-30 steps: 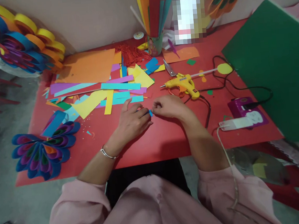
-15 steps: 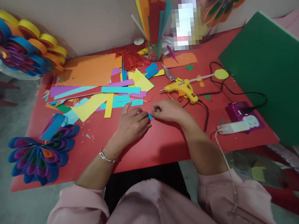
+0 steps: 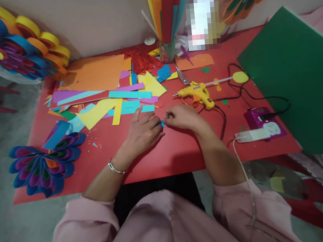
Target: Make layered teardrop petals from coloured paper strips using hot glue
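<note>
My left hand and my right hand meet over the red table, fingers curled and pinched on a small blue piece of paper between them. Only a corner of the paper shows. A silver bangle sits on my left wrist. Just beyond my right hand lies a yellow glue gun with its black cord. Loose coloured paper strips lie just past my left hand.
A layered blue and purple paper flower lies at the left. An orange sheet and a cup of paper strips stand at the back. A green board, a purple box and a white power strip are on the right.
Both hands stay pinched on the blue paper in the same spot. Only the camera has shifted slightly.
</note>
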### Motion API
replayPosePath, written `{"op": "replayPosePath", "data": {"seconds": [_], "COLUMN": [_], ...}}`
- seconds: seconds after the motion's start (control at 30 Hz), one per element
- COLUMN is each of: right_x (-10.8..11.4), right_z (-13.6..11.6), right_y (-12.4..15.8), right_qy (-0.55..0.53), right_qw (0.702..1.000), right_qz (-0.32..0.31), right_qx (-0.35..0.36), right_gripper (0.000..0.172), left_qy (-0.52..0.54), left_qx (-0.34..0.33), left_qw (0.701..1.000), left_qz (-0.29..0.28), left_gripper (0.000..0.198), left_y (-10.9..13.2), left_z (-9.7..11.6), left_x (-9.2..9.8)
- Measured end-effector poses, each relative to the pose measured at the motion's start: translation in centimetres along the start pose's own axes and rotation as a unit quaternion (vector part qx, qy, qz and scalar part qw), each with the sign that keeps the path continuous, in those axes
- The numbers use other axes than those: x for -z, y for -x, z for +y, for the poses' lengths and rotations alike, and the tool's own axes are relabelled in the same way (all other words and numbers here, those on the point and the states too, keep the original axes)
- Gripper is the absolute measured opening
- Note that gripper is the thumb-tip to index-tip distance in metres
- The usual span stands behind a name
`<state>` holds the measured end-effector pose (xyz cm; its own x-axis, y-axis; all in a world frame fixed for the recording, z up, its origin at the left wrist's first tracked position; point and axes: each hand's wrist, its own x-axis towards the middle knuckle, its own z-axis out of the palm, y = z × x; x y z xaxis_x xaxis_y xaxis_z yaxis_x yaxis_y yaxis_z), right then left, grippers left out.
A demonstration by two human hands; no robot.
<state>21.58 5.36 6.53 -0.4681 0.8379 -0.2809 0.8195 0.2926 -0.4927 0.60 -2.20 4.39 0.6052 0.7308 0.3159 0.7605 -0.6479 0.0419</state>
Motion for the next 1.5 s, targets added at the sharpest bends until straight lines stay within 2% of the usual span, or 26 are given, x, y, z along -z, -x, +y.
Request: {"op": "replayPosePath", "data": {"seconds": [0.4, 0.8, 1.0, 1.5], "right_x": [-0.09, 0.04, -0.16, -0.28], "right_z": [0.15, -0.07, 0.11, 0.14], "right_y": [-0.01, 0.05, -0.12, -0.18], "right_qy": [-0.006, -0.004, -0.006, -0.004], "right_qw": [1.0, 1.0, 1.0, 1.0], "right_qz": [0.004, 0.0, 0.003, 0.004], "right_qx": [-0.002, -0.006, -0.005, -0.003], "right_gripper": [0.015, 0.015, 0.015, 0.016], "left_qy": [-0.018, -0.008, -0.01, -0.007], "left_qx": [-0.014, -0.005, -0.005, -0.006], "left_qw": [1.0, 1.0, 1.0, 1.0], "left_qz": [0.012, -0.003, 0.015, 0.008], "left_gripper": [0.013, 0.011, 0.016, 0.013], "left_y": [-0.07, -0.16, -0.16, -0.15], "left_z": [-0.02, -0.01, -0.25, -0.45], "left_x": [-0.24, 0.32, 0.02, -0.51]}}
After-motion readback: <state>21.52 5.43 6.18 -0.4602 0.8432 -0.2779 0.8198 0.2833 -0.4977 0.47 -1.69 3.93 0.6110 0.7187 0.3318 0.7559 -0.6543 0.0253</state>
